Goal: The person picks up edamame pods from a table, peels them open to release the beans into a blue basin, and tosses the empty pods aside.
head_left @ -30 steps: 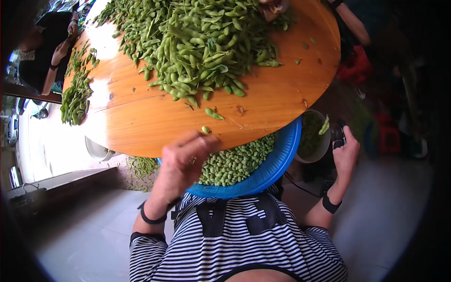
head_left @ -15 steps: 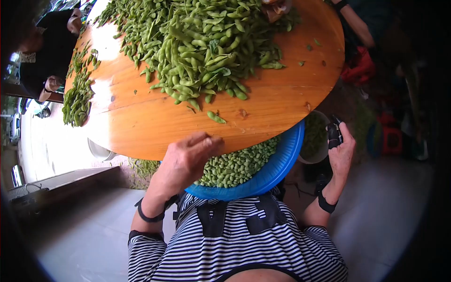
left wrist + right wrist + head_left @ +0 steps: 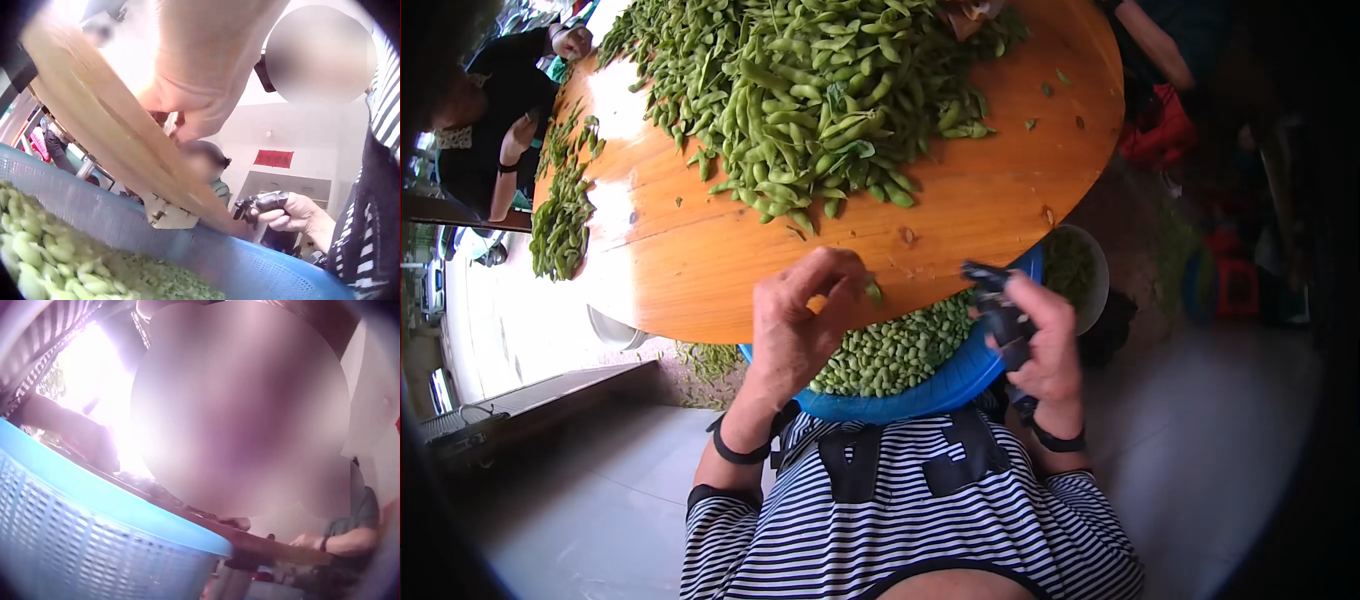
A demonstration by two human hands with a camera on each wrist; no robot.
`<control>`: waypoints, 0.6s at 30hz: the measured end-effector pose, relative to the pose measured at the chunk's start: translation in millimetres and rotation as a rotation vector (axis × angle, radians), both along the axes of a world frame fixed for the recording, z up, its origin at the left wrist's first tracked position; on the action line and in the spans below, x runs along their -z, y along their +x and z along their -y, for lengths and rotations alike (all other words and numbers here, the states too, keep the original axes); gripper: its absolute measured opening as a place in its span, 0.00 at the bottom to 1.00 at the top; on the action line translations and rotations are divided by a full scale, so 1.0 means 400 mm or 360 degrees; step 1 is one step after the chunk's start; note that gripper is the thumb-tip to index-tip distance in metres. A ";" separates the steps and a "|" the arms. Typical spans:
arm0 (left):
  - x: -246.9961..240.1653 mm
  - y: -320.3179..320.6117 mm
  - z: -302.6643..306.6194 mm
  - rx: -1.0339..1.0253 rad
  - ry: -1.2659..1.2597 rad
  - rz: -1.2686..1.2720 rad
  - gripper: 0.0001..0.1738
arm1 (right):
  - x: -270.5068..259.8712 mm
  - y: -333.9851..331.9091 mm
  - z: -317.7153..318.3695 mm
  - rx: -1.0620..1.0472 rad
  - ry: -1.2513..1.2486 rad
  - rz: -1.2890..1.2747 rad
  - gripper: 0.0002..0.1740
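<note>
My left hand (image 3: 795,315) is at the near edge of the round wooden table (image 3: 970,220), its thumb and fingers pinching a green soybean pod (image 3: 873,291). My right hand (image 3: 1048,345) grips a black hand tool (image 3: 1007,325) of unclear kind, over the right side of the blue basket (image 3: 980,368). Shelled green beans (image 3: 890,355) fill the basket below both hands, partly under the tabletop. In the left wrist view the same black tool (image 3: 269,201) juts from the right hand's fingers, beyond the basket rim.
A large heap of pods (image 3: 800,110) covers the table's far middle, with a smaller pile (image 3: 562,230) at the left edge. A white bucket (image 3: 1100,280) with green husks stands right of the basket. Another person's hands (image 3: 522,135) are at the far left.
The loose pod near the table's edge is now in my left hand. My right hand has swung left from beside the bucket to above the basket; a pod near its tool earlier is gone.
</note>
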State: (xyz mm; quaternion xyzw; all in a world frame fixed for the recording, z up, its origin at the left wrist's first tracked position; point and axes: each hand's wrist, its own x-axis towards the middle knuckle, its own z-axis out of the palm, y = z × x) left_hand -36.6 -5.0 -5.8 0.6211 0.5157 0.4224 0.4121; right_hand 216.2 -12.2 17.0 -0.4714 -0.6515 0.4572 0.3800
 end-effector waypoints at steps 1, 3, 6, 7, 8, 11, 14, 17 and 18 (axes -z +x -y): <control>0.000 0.022 -0.003 0.0015 0.0026 0.0078 0.08 | 0.016 -0.017 -0.008 -0.0174 0.0048 0.0034 0.15; -0.001 0.050 -0.019 -0.0094 0.0216 -0.0070 0.07 | 0.002 -0.066 -0.011 -0.0153 0.0060 0.0133 0.14; -0.004 0.051 -0.021 -0.0349 0.0440 -0.0241 0.08 | -0.008 -0.065 -0.010 -0.0089 0.0035 0.0157 0.16; -0.011 0.035 -0.015 -0.0427 0.0407 -0.0285 0.09 | -0.013 -0.061 -0.008 -0.0040 -0.0006 0.0150 0.17; -0.019 0.016 -0.010 -0.0505 0.0374 -0.0329 0.10 | -0.009 -0.052 -0.007 -0.0039 -0.0008 0.0151 0.17; -0.029 -0.010 0.000 -0.0169 0.0357 -0.0603 0.13 | 0.008 -0.031 -0.001 -0.0027 -0.0081 0.0127 0.18; -0.010 -0.013 -0.010 0.0201 0.0437 -0.0900 0.19 | 0.015 -0.037 -0.001 -0.0089 -0.0135 0.0098 0.18; -0.008 0.006 -0.014 0.0233 0.0469 -0.0941 0.20 | 0.007 -0.049 -0.003 -0.0078 -0.0089 0.0104 0.18; -0.011 0.013 -0.017 0.0181 0.0504 -0.0854 0.18 | 0.006 -0.050 -0.004 -0.0071 -0.0085 0.0106 0.18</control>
